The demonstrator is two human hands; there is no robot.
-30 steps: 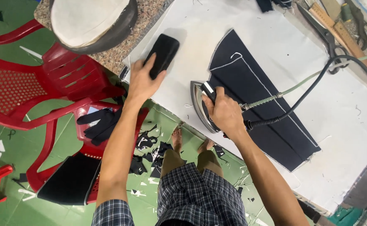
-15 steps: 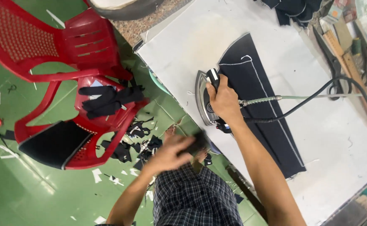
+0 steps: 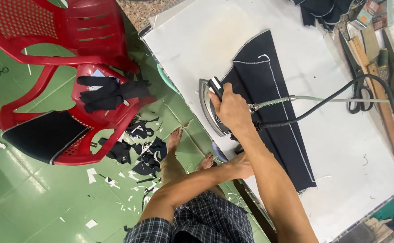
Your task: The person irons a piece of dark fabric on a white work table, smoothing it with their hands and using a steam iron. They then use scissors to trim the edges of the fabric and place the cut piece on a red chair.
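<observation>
My right hand (image 3: 231,110) grips the black handle of a metal iron (image 3: 207,108). The iron rests at the near left edge of a dark navy fabric piece (image 3: 271,85) with white stitched edges, laid flat on the white padded table cover (image 3: 197,40). A grey hose and a black cord (image 3: 327,100) run from the iron's rear off to the right. My left hand (image 3: 238,168) reaches across my body to the table's near edge. Its fingers are tucked behind my right forearm, so whatever they hold is hidden.
Large scissors (image 3: 356,67) and a wooden ruler (image 3: 383,96) lie along the table's far right. Dark fabric is piled at the top (image 3: 318,9). A red plastic chair (image 3: 71,45) with black cloth (image 3: 111,95) stands left. Fabric scraps (image 3: 138,157) litter the green floor by my bare feet.
My left hand took a black object off the table's left end, swung down past my legs, and now reaches under my right forearm. The iron stays on the fabric's edge.
</observation>
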